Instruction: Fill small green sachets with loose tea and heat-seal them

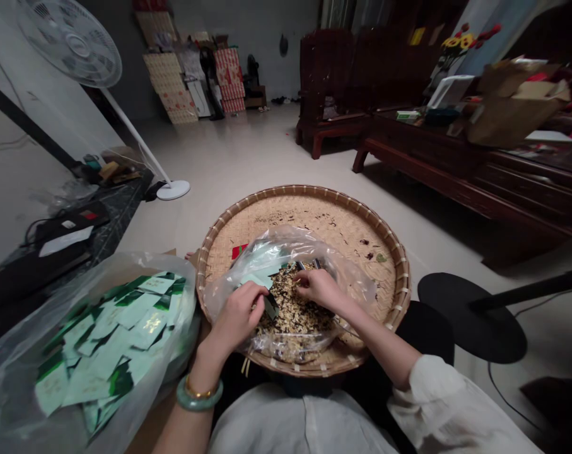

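Observation:
A round woven bamboo tray [390,252] sits before me, with an open clear plastic bag [356,277] on it. The bag contains a loose dried mix of pale and dark bits [290,296] beside pale green packets [262,261]. My left hand [238,315] is closed on a small dark green packet [270,307], held low over the mix. Over the mix's right side, my right hand [321,289] has its fingers curled together; what they pinch is too small to make out. Just beyond its fingertips are small dark, shiny pieces [301,266].
At the left, a large plastic bag [181,268] holds many green packets [120,328]. A white standing fan [172,189] is behind it. To the right are a black round stand base [470,315] and a dark wooden table [456,164] with a cardboard box [503,120].

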Action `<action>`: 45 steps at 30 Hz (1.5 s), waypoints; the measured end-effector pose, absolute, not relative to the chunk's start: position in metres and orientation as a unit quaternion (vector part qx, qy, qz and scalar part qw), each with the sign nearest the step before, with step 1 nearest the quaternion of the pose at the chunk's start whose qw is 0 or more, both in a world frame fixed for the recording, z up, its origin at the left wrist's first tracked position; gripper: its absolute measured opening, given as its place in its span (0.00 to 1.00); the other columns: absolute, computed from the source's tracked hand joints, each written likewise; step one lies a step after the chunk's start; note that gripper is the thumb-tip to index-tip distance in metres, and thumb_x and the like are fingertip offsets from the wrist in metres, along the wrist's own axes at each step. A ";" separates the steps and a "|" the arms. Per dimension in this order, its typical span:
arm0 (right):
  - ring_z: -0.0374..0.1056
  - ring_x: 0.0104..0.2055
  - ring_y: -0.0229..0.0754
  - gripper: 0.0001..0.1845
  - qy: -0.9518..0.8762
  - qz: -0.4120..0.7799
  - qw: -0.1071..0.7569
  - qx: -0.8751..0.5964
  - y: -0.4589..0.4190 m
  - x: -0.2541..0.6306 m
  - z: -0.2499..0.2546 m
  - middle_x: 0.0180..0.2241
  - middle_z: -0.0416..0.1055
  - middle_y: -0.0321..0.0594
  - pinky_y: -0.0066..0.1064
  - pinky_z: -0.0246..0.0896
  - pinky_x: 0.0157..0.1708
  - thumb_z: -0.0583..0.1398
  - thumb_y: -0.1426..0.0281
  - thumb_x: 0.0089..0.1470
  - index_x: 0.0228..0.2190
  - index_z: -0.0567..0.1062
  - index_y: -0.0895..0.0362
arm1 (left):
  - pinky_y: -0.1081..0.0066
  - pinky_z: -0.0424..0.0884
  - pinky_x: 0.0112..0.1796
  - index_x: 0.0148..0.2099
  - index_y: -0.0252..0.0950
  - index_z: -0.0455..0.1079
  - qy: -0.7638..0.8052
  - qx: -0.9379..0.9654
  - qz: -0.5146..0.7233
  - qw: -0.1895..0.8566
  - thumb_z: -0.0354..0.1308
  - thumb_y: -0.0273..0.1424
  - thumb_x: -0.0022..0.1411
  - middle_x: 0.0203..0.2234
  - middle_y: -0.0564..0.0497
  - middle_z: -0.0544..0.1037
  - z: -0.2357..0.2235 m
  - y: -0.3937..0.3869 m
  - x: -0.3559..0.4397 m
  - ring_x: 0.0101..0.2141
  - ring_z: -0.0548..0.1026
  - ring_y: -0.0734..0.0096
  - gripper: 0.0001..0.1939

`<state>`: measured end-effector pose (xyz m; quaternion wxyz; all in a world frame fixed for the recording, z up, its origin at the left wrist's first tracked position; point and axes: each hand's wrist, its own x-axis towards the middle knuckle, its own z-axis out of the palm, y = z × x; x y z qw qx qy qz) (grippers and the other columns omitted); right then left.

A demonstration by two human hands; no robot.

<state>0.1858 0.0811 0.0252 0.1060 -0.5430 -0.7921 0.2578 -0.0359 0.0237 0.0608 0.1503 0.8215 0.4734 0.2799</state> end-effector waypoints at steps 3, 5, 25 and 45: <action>0.72 0.35 0.41 0.13 -0.742 0.342 0.210 -0.537 0.079 0.192 0.032 0.33 0.77 0.41 0.29 0.65 0.36 0.61 0.70 0.48 0.38 0.78 0.57 | 0.68 0.70 0.36 0.40 0.36 0.67 0.471 0.825 0.277 0.148 0.47 0.23 0.62 0.31 0.50 0.73 0.059 0.024 -0.036 0.33 0.73 0.69 0.09; 0.71 0.31 0.39 0.12 -0.689 0.426 0.249 -0.531 0.077 0.194 0.039 0.30 0.76 0.40 0.30 0.66 0.31 0.60 0.70 0.48 0.37 0.77 0.60 | 0.68 0.70 0.36 0.40 0.36 0.67 0.469 0.826 0.274 0.151 0.47 0.23 0.62 0.31 0.49 0.73 0.059 0.024 -0.036 0.34 0.72 0.69 0.09; 0.69 0.20 0.35 0.10 -0.549 0.572 0.384 -0.473 0.066 0.168 0.058 0.18 0.70 0.32 0.26 0.66 0.21 0.64 0.67 0.45 0.31 0.73 0.59 | 0.67 0.68 0.37 0.40 0.35 0.67 0.465 0.828 0.259 0.173 0.47 0.24 0.64 0.32 0.48 0.72 0.062 0.023 -0.032 0.35 0.71 0.68 0.08; 0.71 0.24 0.35 0.05 -0.518 0.666 0.333 -0.421 0.053 0.149 0.067 0.22 0.71 0.33 0.28 0.70 0.27 0.63 0.70 0.47 0.28 0.72 0.59 | 0.68 0.68 0.35 0.38 0.35 0.67 0.462 0.835 0.243 0.175 0.47 0.24 0.64 0.31 0.49 0.71 0.064 0.022 -0.029 0.34 0.70 0.68 0.08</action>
